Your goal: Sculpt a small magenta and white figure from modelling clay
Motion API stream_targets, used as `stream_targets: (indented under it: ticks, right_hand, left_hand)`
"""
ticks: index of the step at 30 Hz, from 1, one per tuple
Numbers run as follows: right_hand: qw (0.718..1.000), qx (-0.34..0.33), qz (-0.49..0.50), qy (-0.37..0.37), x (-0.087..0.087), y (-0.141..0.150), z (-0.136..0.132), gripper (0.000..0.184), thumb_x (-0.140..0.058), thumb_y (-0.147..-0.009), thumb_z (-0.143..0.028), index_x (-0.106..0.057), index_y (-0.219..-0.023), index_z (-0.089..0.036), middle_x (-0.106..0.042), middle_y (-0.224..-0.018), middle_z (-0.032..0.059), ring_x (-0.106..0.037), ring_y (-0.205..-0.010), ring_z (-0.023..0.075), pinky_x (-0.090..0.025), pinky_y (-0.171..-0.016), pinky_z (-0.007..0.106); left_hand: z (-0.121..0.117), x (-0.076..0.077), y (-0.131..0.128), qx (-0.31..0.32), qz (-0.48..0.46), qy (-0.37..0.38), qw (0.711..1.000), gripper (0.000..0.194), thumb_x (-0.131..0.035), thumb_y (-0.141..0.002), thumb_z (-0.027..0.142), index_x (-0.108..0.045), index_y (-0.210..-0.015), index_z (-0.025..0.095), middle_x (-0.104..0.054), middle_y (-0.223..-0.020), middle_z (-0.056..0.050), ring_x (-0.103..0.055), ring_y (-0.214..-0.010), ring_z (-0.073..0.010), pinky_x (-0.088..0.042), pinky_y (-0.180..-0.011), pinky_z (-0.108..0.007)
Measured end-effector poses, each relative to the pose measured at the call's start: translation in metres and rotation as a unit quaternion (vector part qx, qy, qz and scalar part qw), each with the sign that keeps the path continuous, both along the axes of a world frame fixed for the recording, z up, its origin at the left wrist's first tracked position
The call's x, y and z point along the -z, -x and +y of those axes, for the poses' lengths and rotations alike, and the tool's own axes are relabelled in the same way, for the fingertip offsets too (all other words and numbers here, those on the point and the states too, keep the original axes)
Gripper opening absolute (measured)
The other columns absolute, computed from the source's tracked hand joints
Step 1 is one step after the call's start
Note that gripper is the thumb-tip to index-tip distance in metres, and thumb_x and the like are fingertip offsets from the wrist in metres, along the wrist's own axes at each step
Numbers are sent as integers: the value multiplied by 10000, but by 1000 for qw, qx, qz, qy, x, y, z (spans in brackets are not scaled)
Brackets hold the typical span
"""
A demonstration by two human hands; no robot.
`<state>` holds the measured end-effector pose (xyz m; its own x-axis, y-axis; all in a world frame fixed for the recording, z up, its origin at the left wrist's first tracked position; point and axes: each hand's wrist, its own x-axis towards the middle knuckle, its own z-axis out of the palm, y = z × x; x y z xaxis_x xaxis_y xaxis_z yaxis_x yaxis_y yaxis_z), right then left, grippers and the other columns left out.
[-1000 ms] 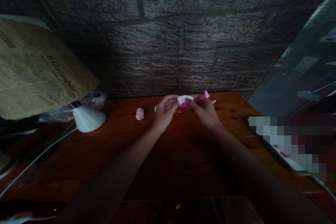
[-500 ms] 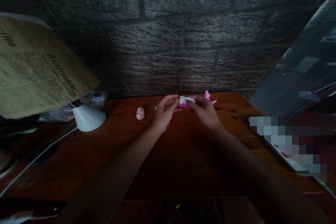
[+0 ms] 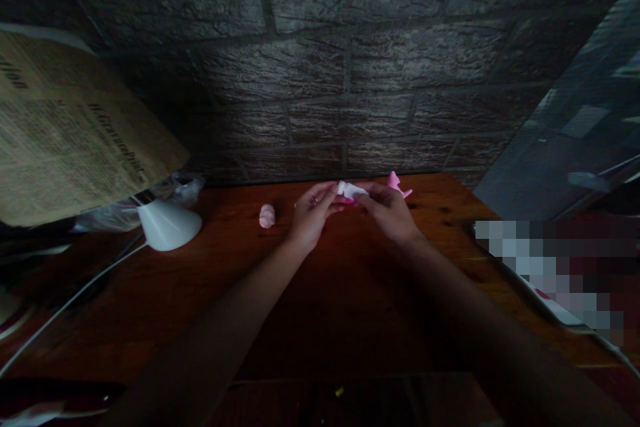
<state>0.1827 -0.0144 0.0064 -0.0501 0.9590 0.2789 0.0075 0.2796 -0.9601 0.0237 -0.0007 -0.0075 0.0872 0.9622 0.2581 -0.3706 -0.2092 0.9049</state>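
Note:
Both my hands meet near the far edge of a dark wooden table (image 3: 350, 293). My left hand (image 3: 313, 213), with a ring on one finger, and my right hand (image 3: 387, 212) pinch a small white soft lump (image 3: 349, 191) between their fingertips. A bit of bright pink shows just under the lump. Behind my right hand a small pink piece (image 3: 397, 183) lies on the table. A pale pink ball (image 3: 267, 215) rests on the wood to the left of my left hand.
A white cone-shaped lamp head (image 3: 167, 225) on a thin arm lies at the left, with crumpled clear plastic (image 3: 183, 190) behind it. A newspaper sheet (image 3: 65, 140) hangs at the left. A stone-pattern wall (image 3: 350, 80) backs the table. A white-edged object (image 3: 555, 310) sits at the right.
The white lump has become smaller and more squeezed between my fingertips. Both hands have stayed in nearly the same place.

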Motion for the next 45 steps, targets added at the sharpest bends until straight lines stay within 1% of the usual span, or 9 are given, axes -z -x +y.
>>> stream_targets:
  ticks: [4, 11, 16, 20, 24, 29, 36, 40, 45]
  right_hand:
    - [1000, -14, 13, 9, 1, 3, -1, 389, -763, -733, -507, -763, -948, -183, -715, -812, 54, -576, -701, 152, -443, -599, 280]
    - [1000, -20, 7, -14, 4, 1, 1, 344, -738, -763, -499, -748, -898, -183, -699, -764, 30, -507, -616, 120, -414, -586, 281]
    - [1000, -1, 16, -4, 5, 1, 1, 323, -738, -753, -469, -737, -879, -171, -680, -742, 26, -511, -628, 124, -410, -600, 283]
    - [1000, -7, 8, 0, 4, 2, 0, 329, -723, -767, -467, -738, -911, -171, -695, -770, 37, -520, -640, 129, -418, -611, 290]
    - [1000, -21, -3, -7, 3, 1, -1, 328, -713, -784, -457, -740, -931, -165, -712, -811, 50, -534, -659, 131, -426, -626, 294]
    - [1000, -8, -2, 0, 6, -1, 2, 320, -714, -783, -457, -731, -901, -160, -688, -773, 46, -536, -649, 137, -422, -624, 303]
    - [999, -13, -32, -11, 1, -1, 0, 373, -723, -781, -525, -755, -903, -174, -728, -811, 65, -600, -707, 161, -454, -622, 292]
    - [999, -4, -36, -4, 0, -1, 0, 419, -732, -766, -566, -765, -921, -178, -724, -760, 50, -579, -659, 148, -444, -593, 281]
    - [1000, -18, -22, -11, -2, 0, -1, 428, -751, -751, -578, -764, -907, -180, -738, -799, 56, -596, -681, 147, -476, -632, 288]
  left_hand:
    - [-5, -4, -2, 12, -27, 16, 999, 255, -842, -724, 335, -735, -902, 187, -743, -847, -28, -703, -742, -129, -571, -679, -252]
    - [-7, -5, -2, 25, 12, 20, 999, 313, -866, -683, 331, -734, -919, 172, -754, -878, -48, -705, -788, -151, -561, -720, -282]
    - [-7, -5, -2, 28, 10, 20, 999, 293, -829, -733, 381, -735, -915, 172, -745, -836, -39, -696, -736, -138, -555, -683, -264]
    - [-6, -3, -1, 27, 27, 23, 999, 282, -828, -739, 354, -744, -940, 174, -756, -909, -54, -704, -784, -144, -563, -713, -271]
    - [-6, -2, 0, 15, 61, 9, 998, 294, -823, -742, 333, -748, -982, 181, -767, -989, -73, -718, -834, -163, -575, -755, -302]
    - [-5, -3, 0, -1, 83, -18, 996, 262, -780, -789, 326, -731, -1008, 192, -773, -934, -70, -726, -811, -169, -577, -730, -306]
    - [-5, -1, -1, -15, 106, -52, 993, 212, -752, -808, 345, -706, -957, 202, -767, -904, -59, -727, -828, -168, -575, -688, -280]
    - [-5, 0, -1, -21, 115, -73, 990, 216, -768, -790, 356, -702, -927, 203, -773, -957, -67, -722, -829, -166, -571, -677, -273]
    - [-6, -2, 0, -20, 120, -76, 990, 256, -784, -771, 386, -699, -923, 197, -774, -946, -63, -720, -810, -167, -565, -666, -268]
